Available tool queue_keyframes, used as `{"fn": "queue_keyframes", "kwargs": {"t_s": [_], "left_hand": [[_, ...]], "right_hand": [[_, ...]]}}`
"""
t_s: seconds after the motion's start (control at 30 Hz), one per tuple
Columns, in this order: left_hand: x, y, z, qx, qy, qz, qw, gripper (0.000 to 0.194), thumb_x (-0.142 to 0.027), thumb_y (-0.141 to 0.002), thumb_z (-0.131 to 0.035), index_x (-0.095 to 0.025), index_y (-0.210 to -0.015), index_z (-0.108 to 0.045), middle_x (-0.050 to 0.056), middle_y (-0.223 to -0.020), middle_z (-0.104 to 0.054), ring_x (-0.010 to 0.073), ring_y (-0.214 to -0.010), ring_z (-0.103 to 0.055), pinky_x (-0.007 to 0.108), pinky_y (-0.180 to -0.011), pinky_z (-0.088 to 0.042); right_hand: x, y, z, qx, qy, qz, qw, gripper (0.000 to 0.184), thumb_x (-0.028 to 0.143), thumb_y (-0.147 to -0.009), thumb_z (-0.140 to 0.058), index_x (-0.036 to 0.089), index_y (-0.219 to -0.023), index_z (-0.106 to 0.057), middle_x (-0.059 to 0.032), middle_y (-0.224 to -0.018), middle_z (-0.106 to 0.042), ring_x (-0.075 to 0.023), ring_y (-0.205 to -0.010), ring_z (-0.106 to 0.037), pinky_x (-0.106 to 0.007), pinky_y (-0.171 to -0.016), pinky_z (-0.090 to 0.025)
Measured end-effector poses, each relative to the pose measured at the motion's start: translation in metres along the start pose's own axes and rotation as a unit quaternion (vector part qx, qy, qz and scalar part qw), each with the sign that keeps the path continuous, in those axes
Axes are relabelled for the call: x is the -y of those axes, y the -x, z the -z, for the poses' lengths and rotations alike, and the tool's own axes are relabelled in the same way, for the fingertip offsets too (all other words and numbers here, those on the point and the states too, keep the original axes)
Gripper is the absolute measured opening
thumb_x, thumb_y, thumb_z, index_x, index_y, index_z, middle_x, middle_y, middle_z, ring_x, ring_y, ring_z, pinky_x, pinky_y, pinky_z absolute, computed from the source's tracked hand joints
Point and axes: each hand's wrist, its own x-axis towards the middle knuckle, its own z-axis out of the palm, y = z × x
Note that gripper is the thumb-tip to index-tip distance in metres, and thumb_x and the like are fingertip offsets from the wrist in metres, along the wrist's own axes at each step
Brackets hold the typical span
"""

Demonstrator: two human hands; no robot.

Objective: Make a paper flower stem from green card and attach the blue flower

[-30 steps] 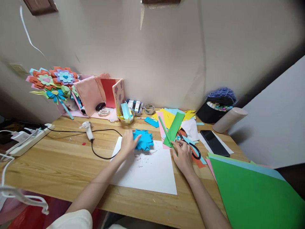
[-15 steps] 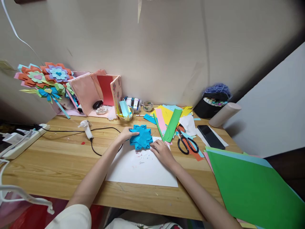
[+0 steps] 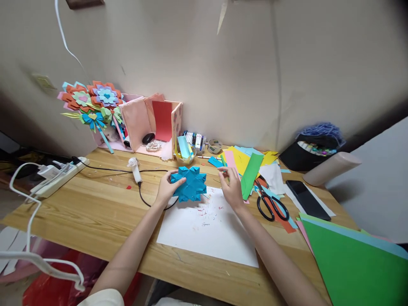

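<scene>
The blue paper flower [image 3: 193, 185] is all one color, with folded points sticking out around its edge. I can see lots of little creases and flaps on it. The left hand [image 3: 168, 187] pinches its left side, thumb on top. It is over the far left part of the white paper [image 3: 207, 236].

The wooden table [image 3: 105, 212] bears a white sheet [image 3: 204, 240] and glue gun [image 3: 135, 171].

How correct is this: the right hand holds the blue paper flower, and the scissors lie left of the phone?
Wrong hand: the head view shows the left hand holding the blue paper flower. The scissors do lie left of the phone.
</scene>
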Motion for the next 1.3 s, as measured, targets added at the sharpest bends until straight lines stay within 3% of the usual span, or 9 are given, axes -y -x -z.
{"fn": "queue_keyframes", "kwargs": {"t_s": [0.13,0.3,0.57,0.87,1.1,1.2,1.3], "left_hand": [[0.002,0.004,0.001,0.014,-0.039,-0.041,0.998,0.046,-0.034,-0.057,-0.073,-0.018,-0.098,-0.058,0.004,-0.089,-0.064,0.0157,-0.078,-0.06,0.025,-0.067,-0.046],[0.007,0.005,0.004,0.06,-0.054,-0.022,0.996,0.045,-0.028,-0.06,-0.07,-0.018,-0.102,-0.056,0.006,-0.094,-0.064,0.017,-0.086,-0.059,0.028,-0.074,-0.045],[0.01,0.005,0.006,0.072,-0.051,-0.002,0.996,0.047,-0.025,-0.059,-0.07,-0.018,-0.103,-0.054,0.006,-0.093,-0.065,0.0187,-0.088,-0.06,0.031,-0.077,-0.046],[0.016,0.004,0.004,0.092,0.03,0.041,0.994,0.046,-0.03,-0.056,-0.074,-0.016,-0.096,-0.055,0.008,-0.089,-0.067,0.0208,-0.085,-0.062,0.031,-0.072,-0.049],[0.015,0.005,0.005,0.091,0.034,0.063,0.993,0.044,-0.031,-0.054,-0.075,-0.015,-0.091,-0.058,0.008,-0.088,-0.067,0.0214,-0.084,-0.062,0.033,-0.074,-0.049],[0.014,0.005,0.005,0.082,0.036,0.071,0.993,0.047,-0.03,-0.054,-0.075,-0.015,-0.094,-0.057,0.01,-0.088,-0.067,0.0222,-0.085,-0.062,0.034,-0.074,-0.049],[0.015,0.005,0.004,0.058,0.01,0.046,0.997,0.049,-0.026,-0.054,-0.075,-0.015,-0.097,-0.055,0.009,-0.089,-0.066,0.021,-0.086,-0.061,0.033,-0.075,-0.049]], "right_hand": [[0.041,-0.01,-0.012,0.11,-0.028,0.152,0.982,0.018,0.026,-0.085,-0.048,0.025,-0.095,-0.062,-0.0059,-0.099,-0.052,-0.0193,-0.096,-0.047,-0.035,-0.084,-0.039],[0.038,-0.014,-0.043,0.171,0.022,0.213,0.962,0.018,0.029,-0.084,-0.05,0.026,-0.088,-0.067,-0.0059,-0.093,-0.056,-0.0204,-0.094,-0.045,-0.036,-0.08,-0.04],[0.028,-0.011,-0.054,0.151,-0.007,0.187,0.971,0.017,0.026,-0.085,-0.049,0.022,-0.083,-0.065,-0.0057,-0.086,-0.057,-0.0191,-0.089,-0.045,-0.034,-0.078,-0.04],[0.038,0.0,-0.058,0.09,-0.059,0.093,0.99,0.015,0.023,-0.084,-0.048,0.021,-0.078,-0.061,-0.0046,-0.081,-0.055,-0.0198,-0.085,-0.047,-0.036,-0.079,-0.039],[0.04,-0.013,-0.051,0.011,-0.143,0.001,0.99,0.012,0.024,-0.082,-0.05,0.019,-0.074,-0.059,-0.0026,-0.078,-0.052,-0.0169,-0.08,-0.049,-0.03,-0.073,-0.041],[0.04,-0.014,-0.045,0.037,-0.164,0.005,0.986,0.011,0.026,-0.08,-0.054,0.019,-0.076,-0.061,-0.0025,-0.078,-0.053,-0.0164,-0.08,-0.051,-0.029,-0.072,-0.042],[0.045,-0.014,-0.041,0.108,-0.146,0.071,0.981,0.01,0.024,-0.08,-0.055,0.021,-0.08,-0.064,-0.0036,-0.084,-0.055,-0.0169,-0.085,-0.051,-0.031,-0.078,-0.041]]}}
